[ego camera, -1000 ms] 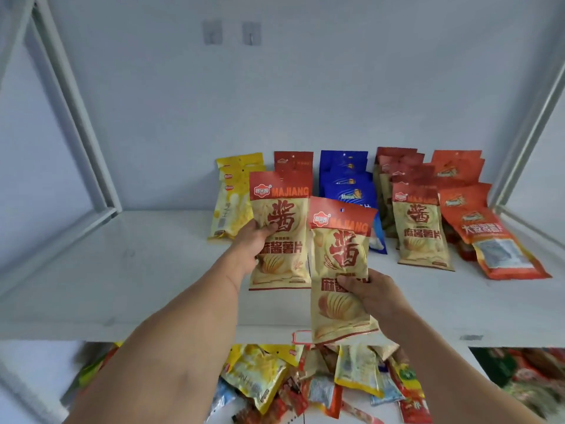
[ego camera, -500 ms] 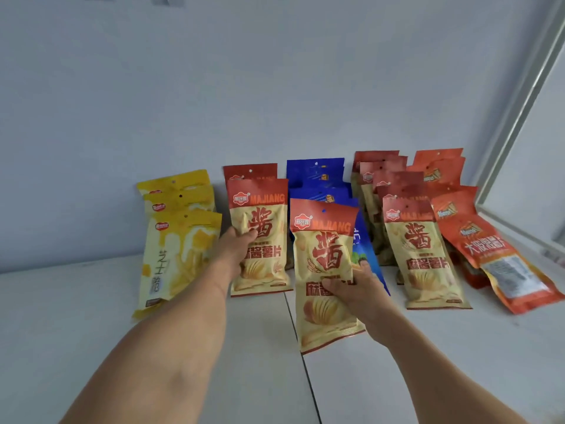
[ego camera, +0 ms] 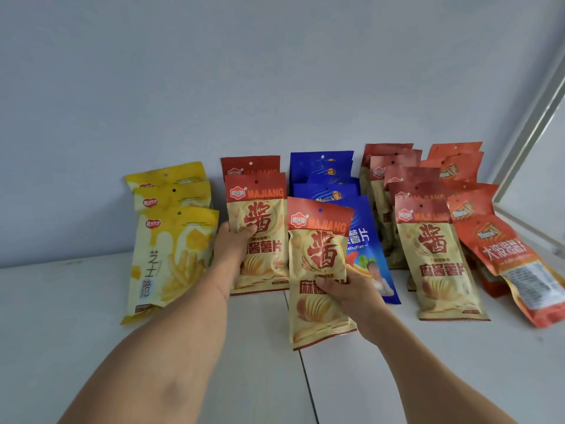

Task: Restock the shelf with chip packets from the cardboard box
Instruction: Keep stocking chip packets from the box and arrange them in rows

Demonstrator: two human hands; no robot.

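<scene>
My left hand (ego camera: 234,250) grips a red-and-cream Majiang chip packet (ego camera: 263,237) by its left edge; the packet stands at the front of a short row on the white shelf (ego camera: 91,316), with another like it behind. My right hand (ego camera: 348,293) holds a second Majiang packet (ego camera: 318,267) upright, raised in front of the blue packets (ego camera: 324,175). The cardboard box is out of view.
Yellow packets (ego camera: 171,252) lean against the wall at the left. Right of the blue row stand more Majiang packets (ego camera: 434,258) and orange packets (ego camera: 501,249), the front one lying tilted. A white frame post (ego camera: 532,123) closes the right side. A seam (ego camera: 305,377) crosses the shelf.
The view has moved closer to the shelf and slightly up; the box contents below are no longer seen. Both hands with their packets have reached farther in toward the rows.
</scene>
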